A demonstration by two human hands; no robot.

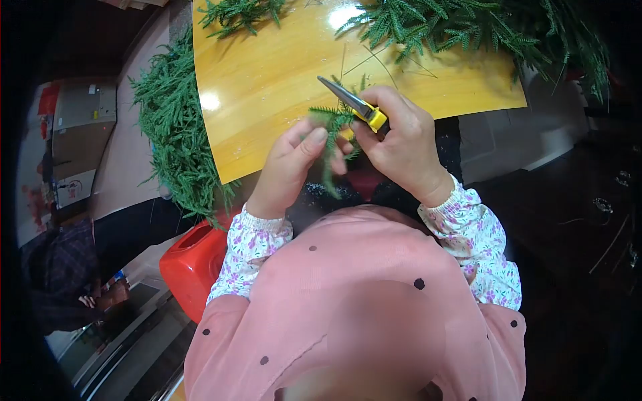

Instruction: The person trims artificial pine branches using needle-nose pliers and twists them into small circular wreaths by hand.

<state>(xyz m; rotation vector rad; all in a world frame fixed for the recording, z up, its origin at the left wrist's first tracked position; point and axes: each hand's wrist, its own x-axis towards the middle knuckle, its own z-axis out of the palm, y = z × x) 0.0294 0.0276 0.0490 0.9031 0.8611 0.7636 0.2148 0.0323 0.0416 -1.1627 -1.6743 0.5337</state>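
Observation:
My right hand (406, 140) is closed around a pair of snips (353, 101) with yellow on the handle and dark pointed blades. The blades point up and to the left, just above a green needle-leaved sprig (331, 137). My left hand (291, 164) pinches this sprig between thumb and fingers, and part of it is blurred. Both hands are close together, in front of my body and over the near edge of the yellow wood-grain table (267, 100). The snips' handle is mostly hidden inside my right hand.
More green sprigs (441, 27) lie at the table's far side, with a smaller bunch (244, 15) at its far left. A large green heap (174, 127) hangs beside the left edge. Thin wire-like stems (381, 63) lie on the table. Below left stands a red plastic stool (190, 260); another person (67, 267) is beyond.

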